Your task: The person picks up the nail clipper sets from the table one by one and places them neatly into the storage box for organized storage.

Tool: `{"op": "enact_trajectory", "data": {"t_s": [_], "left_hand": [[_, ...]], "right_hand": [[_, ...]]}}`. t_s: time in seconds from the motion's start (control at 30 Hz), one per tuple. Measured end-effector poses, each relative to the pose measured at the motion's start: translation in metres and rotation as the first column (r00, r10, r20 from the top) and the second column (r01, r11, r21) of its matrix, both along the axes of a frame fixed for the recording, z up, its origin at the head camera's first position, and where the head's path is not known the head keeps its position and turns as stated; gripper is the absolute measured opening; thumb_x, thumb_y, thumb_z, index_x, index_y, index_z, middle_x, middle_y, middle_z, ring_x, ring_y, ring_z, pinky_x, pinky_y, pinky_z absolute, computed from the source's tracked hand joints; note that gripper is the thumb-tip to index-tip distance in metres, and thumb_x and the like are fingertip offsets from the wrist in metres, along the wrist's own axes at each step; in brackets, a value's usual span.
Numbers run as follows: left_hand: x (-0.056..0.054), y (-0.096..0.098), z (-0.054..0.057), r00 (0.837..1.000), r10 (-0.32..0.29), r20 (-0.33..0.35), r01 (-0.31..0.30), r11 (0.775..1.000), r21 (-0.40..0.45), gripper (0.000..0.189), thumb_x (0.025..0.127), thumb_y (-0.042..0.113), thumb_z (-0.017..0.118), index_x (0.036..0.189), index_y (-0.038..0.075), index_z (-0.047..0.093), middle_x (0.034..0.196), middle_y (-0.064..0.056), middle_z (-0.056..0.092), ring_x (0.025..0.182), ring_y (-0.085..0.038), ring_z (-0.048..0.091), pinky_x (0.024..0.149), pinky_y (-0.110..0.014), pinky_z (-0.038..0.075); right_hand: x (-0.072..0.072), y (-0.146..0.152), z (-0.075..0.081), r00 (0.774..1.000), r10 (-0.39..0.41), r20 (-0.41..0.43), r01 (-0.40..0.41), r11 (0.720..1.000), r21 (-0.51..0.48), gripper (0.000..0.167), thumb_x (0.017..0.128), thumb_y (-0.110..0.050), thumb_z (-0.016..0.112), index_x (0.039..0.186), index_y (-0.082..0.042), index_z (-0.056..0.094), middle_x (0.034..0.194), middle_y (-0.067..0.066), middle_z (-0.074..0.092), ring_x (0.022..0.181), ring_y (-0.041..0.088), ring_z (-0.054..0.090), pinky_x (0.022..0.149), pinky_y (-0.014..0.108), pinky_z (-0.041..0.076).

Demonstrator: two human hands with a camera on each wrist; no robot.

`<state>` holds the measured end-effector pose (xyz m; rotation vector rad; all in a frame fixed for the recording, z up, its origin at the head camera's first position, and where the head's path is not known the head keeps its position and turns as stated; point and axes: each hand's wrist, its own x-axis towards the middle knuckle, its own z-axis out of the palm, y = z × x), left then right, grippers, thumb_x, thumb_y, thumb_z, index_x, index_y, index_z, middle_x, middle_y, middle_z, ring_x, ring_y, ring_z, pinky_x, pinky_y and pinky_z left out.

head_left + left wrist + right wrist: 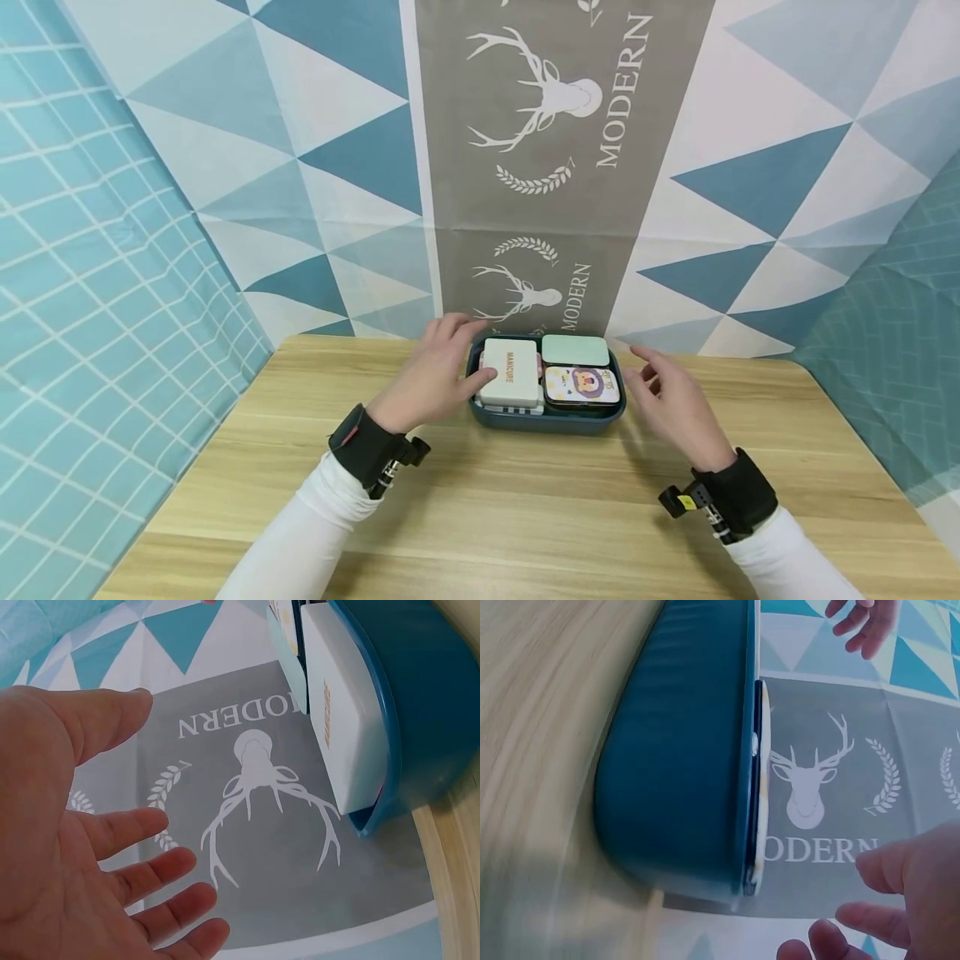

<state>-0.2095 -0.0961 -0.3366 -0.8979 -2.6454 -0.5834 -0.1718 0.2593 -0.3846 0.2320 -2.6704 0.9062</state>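
A dark blue oval basket (547, 423) holds several small cases. A white case marked MANICURE (510, 371) lies in its left half, on top of a striped item (516, 410) that is mostly hidden. To the right are a mint-green case (575, 350) and, in front of it, a tin with a lion picture (582, 385). My left hand (438, 371) hovers at the basket's left end, fingers spread and apart from the basket in the left wrist view. Beside the right end is my right hand (671, 408), fingers loosely bent, holding nothing.
The basket stands near the back edge of a wooden table (450, 517). Behind it rises a patterned cloth (360, 167) with deer heads and triangles. Blue tile-patterned cloth (90, 292) hangs at the left, and a teal one (900, 333) at the right.
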Motion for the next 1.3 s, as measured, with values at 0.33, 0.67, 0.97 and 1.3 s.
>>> {"op": "enact_trajectory", "data": {"t_s": [0.33, 0.67, 0.97, 1.3], "left_hand": [[0.008, -0.013, -0.002, 0.998, 0.055, -0.023, -0.056, 0.998, -0.035, 0.072, 0.099, 0.039, 0.077, 0.155, 0.002, 0.050, 0.149, -0.020, 0.047, 0.132, -0.038, 0.044, 0.111, -0.052, 0.040], [0.015, -0.025, -0.008, 0.994, 0.088, -0.062, -0.092, 0.994, -0.065, 0.074, 0.098, 0.040, 0.079, 0.153, 0.001, 0.051, 0.151, -0.024, 0.047, 0.133, -0.043, 0.045, 0.111, -0.056, 0.041], [0.019, -0.034, -0.011, 0.989, 0.135, -0.054, -0.140, 0.986, -0.092, 0.078, 0.095, 0.043, 0.081, 0.155, 0.005, 0.050, 0.156, -0.023, 0.044, 0.139, -0.044, 0.041, 0.113, -0.060, 0.039], [0.021, -0.045, -0.015, 0.988, 0.142, -0.054, -0.147, 0.984, -0.102, 0.081, 0.094, 0.047, 0.082, 0.154, 0.002, 0.051, 0.158, -0.026, 0.041, 0.144, -0.048, 0.037, 0.118, -0.062, 0.033]], "right_hand": [[0.012, 0.009, 0.009, 0.996, 0.036, -0.083, -0.028, 0.995, 0.097, 0.054, 0.110, -0.026, 0.063, 0.155, 0.000, 0.051, 0.117, 0.023, 0.061, 0.102, 0.038, 0.061, 0.078, 0.051, 0.051], [0.019, 0.016, 0.013, 0.987, 0.069, -0.145, -0.041, 0.981, 0.189, 0.054, 0.108, -0.023, 0.066, 0.155, -0.001, 0.051, 0.130, 0.029, 0.060, 0.114, 0.047, 0.061, 0.088, 0.064, 0.051], [0.022, 0.022, 0.011, 0.974, 0.121, -0.189, -0.066, 0.959, 0.275, 0.059, 0.102, -0.024, 0.074, 0.154, -0.003, 0.054, 0.138, 0.028, 0.057, 0.123, 0.049, 0.058, 0.094, 0.070, 0.047], [0.021, 0.034, 0.011, 0.982, 0.144, -0.125, -0.096, 0.940, 0.328, 0.067, 0.101, -0.036, 0.075, 0.156, -0.006, 0.051, 0.151, 0.033, 0.046, 0.136, 0.056, 0.044, 0.103, 0.081, 0.030]]}}
